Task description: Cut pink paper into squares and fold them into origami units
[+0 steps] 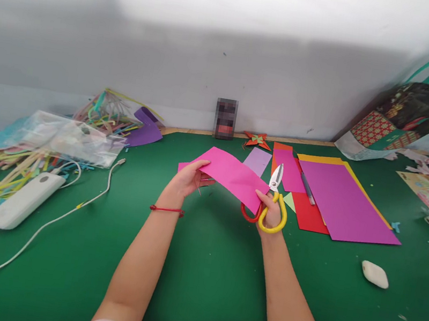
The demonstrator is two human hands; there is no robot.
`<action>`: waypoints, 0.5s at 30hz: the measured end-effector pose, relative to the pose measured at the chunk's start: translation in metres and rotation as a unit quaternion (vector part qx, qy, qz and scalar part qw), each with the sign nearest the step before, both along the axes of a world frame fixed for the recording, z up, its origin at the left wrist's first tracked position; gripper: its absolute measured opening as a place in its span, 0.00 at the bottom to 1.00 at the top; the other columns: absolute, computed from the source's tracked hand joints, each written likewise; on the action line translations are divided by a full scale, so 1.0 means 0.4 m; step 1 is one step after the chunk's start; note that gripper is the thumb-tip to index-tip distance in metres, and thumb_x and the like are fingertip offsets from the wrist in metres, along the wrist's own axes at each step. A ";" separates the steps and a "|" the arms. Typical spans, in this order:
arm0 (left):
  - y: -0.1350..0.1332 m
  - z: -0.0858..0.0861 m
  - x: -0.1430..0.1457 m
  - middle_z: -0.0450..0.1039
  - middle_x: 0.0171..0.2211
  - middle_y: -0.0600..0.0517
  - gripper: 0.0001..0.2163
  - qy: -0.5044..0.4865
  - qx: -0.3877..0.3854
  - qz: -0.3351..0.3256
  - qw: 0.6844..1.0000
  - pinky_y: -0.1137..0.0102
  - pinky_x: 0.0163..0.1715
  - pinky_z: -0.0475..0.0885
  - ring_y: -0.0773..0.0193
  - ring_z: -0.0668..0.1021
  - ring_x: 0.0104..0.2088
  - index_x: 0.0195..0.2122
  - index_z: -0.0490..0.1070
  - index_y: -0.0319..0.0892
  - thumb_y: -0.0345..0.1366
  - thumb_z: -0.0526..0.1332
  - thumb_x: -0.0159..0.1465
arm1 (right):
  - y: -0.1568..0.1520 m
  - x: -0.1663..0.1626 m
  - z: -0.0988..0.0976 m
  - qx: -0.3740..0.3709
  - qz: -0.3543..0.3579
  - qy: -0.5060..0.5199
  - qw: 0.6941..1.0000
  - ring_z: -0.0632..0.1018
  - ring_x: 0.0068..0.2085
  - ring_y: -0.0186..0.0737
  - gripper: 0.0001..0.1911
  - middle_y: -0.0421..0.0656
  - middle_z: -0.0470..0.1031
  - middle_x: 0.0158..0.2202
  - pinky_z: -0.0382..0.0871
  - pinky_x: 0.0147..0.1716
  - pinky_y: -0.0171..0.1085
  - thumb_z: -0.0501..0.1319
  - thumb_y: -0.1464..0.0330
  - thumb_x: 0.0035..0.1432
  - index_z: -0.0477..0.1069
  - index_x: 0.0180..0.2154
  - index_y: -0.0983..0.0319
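My left hand (188,179) pinches the left edge of a pink paper sheet (232,175), held just above the green table (197,266). A red cord circles that wrist. My right hand (270,210) grips scissors (273,202) with yellow and red handles; their silver blades point up behind the sheet's right end. The right thumb presses on the sheet's lower right corner.
Purple (344,203), red, orange and lilac paper sheets lie to the right, with a pen on them. A white power bank (23,201) with cable, a plastic bag and coloured strips fill the left. A white eraser (374,274) and a patterned bag (404,117) sit right.
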State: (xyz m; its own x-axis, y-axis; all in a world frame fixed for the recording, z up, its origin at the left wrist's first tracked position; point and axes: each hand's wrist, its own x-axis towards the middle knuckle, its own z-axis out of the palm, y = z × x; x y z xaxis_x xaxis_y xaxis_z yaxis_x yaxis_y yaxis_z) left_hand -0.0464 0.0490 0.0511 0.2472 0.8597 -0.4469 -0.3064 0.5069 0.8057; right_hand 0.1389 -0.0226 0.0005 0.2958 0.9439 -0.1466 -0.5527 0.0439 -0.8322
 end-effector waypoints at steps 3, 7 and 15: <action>0.009 0.004 -0.049 0.74 0.23 0.49 0.04 0.044 0.019 -0.051 0.998 0.70 0.27 0.73 0.64 0.77 0.23 0.29 0.70 0.37 0.33 0.59 0.54 | 0.002 0.018 0.008 -0.008 0.013 -0.008 1.000 0.76 0.29 0.41 0.11 0.40 0.75 0.27 0.71 0.24 0.37 0.64 0.69 0.36 0.70 0.28 0.61; 0.010 0.010 -0.101 0.76 0.27 0.47 0.06 0.099 0.068 -0.118 0.986 0.73 0.26 0.72 0.63 0.78 0.26 0.31 0.72 0.36 0.31 0.62 0.52 | -0.003 0.034 0.016 -0.021 0.053 -0.053 0.997 0.68 0.15 0.32 0.09 0.35 0.69 0.15 0.60 0.12 0.31 0.64 0.70 0.36 0.69 0.26 0.61; -0.006 0.015 -0.088 0.73 0.19 0.51 0.05 0.201 0.119 -0.167 0.958 0.78 0.14 0.63 0.68 0.73 0.18 0.24 0.71 0.39 0.35 0.64 0.51 | -0.010 0.054 0.054 -0.009 0.125 -0.114 0.986 0.57 0.08 0.27 0.10 0.31 0.58 0.06 0.48 0.06 0.28 0.65 0.65 0.40 0.65 0.23 0.61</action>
